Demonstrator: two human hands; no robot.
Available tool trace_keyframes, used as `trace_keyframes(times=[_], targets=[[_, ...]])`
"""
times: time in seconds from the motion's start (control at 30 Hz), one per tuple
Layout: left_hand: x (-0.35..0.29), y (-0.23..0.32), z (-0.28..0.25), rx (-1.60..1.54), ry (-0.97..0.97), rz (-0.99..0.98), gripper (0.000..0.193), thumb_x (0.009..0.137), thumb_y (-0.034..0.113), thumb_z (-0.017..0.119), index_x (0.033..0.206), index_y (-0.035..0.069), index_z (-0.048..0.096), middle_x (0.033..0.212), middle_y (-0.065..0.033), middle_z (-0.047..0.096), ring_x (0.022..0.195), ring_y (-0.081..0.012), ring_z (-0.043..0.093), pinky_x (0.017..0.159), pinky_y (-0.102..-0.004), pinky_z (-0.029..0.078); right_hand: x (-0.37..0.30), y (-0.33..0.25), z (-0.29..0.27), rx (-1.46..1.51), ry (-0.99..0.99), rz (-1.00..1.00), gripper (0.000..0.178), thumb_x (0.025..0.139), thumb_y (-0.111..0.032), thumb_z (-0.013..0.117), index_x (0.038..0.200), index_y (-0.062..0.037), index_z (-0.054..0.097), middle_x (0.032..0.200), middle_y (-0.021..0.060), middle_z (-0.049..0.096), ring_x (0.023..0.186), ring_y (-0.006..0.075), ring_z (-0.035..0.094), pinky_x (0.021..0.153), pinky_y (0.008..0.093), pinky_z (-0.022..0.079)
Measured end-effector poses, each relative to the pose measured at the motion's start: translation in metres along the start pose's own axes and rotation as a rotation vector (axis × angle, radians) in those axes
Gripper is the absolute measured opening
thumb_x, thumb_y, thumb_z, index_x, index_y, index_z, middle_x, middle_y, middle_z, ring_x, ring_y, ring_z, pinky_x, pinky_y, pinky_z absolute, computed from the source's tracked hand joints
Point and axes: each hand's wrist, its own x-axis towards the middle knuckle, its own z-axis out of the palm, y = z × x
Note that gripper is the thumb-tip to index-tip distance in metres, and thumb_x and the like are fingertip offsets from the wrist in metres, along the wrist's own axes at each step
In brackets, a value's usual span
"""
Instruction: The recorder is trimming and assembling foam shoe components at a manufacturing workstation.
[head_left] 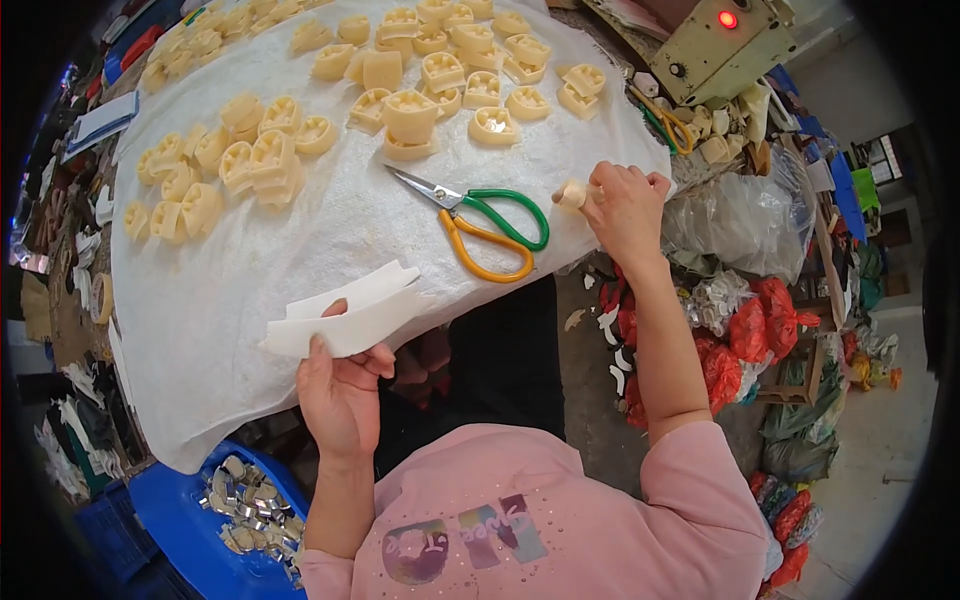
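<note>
A: What is the left hand doing?

B: It is grasping some white strips. A fingertip pokes up between them. The strips are over the front part of the white cloth, to the left of the scissors.

A: And the right hand?

B: It is over the right side of the cloth, with its fingers bent. A small cream thing is at the thumb. I can't tell if the hand grips it or if it is wrapped around the thumb.

A: Where do the scissors lie?

B: Between the two hands, flat on the cloth. One handle is green and one is yellow. The blades point up and left.

A: What are those chunky shapes?

B: They are cream pieces with hollows in them. Lots sit past the scissors, some on top of others. More cream pieces are bunched on the left.

A: And down low?

B: A blue tub with shiny curved bits inside.
</note>
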Motion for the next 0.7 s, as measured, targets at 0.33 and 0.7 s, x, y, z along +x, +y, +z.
trace_keyframes(times=[0.33,0.7], targets=[[-0.005,0.002,0.004,-0.057,0.002,-0.066,0.041,0.1,0.021,0.036,0.132,-0.004,0.039,0.094,-0.0141,0.061,0.076,-0.0185,0.06,0.063,-0.0297,0.047,-0.032,0.017,0.023,0.557,0.107,-0.019,0.044,0.077,0.003,0.06,0.118,-0.0101,0.059,0.1,0.0109,0.053,0.102,0.0281,0.049,0.091,0.036,0.039],[-0.011,0.004,-0.008,0.013,0.026,-0.022,0.044,0.098,0.029,0.041,0.128,-0.004,0.044,0.099,-0.0098,0.06,0.076,-0.0167,0.058,0.061,-0.0294,0.046,-0.05,-0.075,-0.016,1.476,0.245,0.189,0.036,0.085,-0.009,0.067,0.116,0.0019,0.053,0.098,0.0071,0.062,0.088,0.0128,0.06,0.08,0.0275,0.049]])
